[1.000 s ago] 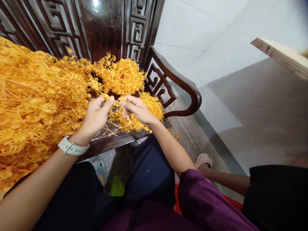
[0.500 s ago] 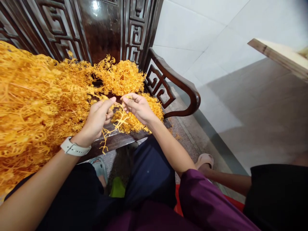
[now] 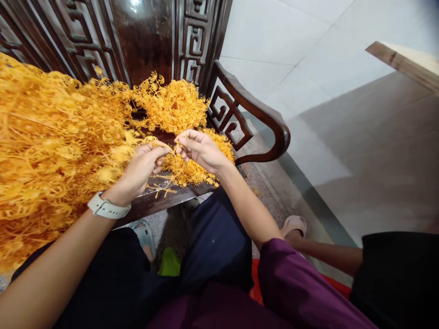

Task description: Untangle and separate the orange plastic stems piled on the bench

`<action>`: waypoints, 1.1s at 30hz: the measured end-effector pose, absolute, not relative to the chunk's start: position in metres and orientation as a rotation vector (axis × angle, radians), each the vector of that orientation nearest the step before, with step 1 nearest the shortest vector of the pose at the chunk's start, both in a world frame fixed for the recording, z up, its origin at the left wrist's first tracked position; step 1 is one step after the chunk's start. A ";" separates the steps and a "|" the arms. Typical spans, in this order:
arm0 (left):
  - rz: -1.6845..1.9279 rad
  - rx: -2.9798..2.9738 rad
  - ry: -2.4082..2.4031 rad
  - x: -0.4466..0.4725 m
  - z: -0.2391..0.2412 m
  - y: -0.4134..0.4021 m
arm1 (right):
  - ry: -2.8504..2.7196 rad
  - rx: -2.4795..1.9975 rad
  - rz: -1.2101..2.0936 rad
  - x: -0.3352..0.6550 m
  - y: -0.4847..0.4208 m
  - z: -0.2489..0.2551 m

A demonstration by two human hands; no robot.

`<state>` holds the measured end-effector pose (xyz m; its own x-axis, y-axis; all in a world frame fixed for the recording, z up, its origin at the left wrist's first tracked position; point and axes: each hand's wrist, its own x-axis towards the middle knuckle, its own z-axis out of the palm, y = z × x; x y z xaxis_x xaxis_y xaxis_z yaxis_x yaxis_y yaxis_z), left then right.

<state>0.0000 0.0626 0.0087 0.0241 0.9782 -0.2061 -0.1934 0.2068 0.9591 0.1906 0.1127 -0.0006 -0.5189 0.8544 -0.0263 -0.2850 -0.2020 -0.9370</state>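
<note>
My left hand (image 3: 140,168), with a pale watch (image 3: 107,208) on its wrist, is closed in a pinch on a yellow plastic flower sprig (image 3: 150,140). The sprig's flowered end lies to the left of that hand, against the big pile. Close by on the right, my right hand (image 3: 205,153) has thumb and forefinger pinched on a thin yellow part at the sprig's tip. Whether that part is joined to the sprig I cannot tell. Bare yellow stem pieces (image 3: 165,188) show below my left hand, over the edge of the dark wooden bench (image 3: 151,204).
A large pile of yellow plastic sprigs (image 3: 61,151) covers the bench's left. Smaller heaps lie at the back (image 3: 180,105) and beside the armrest (image 3: 270,116). Another person's leg (image 3: 324,253) is at right. A wooden board edge (image 3: 399,64) juts in at upper right.
The looped, branching stem that hung between my hands now sits lower and flatter by the bench edge. Flowered ends have come up beside my left hand, which has shifted slightly right.
</note>
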 end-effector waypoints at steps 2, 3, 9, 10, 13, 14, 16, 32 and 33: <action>1.166 0.944 1.129 -0.003 0.010 0.064 | -1.261 -0.702 1.839 0.188 0.111 -0.002; 1.165 0.962 1.118 -0.004 0.010 0.064 | -1.247 -0.697 1.827 0.187 0.110 -0.002; 1.147 1.156 1.134 -0.001 0.009 0.061 | -1.232 -0.797 1.629 0.180 0.111 -0.006; 1.156 1.203 1.154 0.001 0.007 0.061 | -1.247 -0.795 1.617 0.180 0.111 -0.007; 1.142 1.295 1.131 0.005 0.001 0.062 | -1.263 -0.769 1.643 0.181 0.109 -0.007; 1.108 1.305 1.097 0.005 0.001 0.062 | -1.256 -0.763 1.672 0.182 0.108 -0.007; 1.040 1.288 1.028 0.002 0.002 0.062 | -1.223 -0.757 1.754 0.184 0.107 -0.006; 0.919 1.206 0.960 -0.014 0.016 0.075 | -1.255 -0.772 1.652 0.178 0.117 -0.010; 0.893 1.252 0.926 -0.018 0.018 0.072 | -1.228 -0.802 1.627 0.184 0.124 -0.011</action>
<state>-0.0176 0.0721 0.0182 0.3725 0.9247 -0.0788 -0.0452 0.1029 0.9937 0.1842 0.1239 -0.0110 -0.3687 0.9292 0.0269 -0.2807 -0.0837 -0.9561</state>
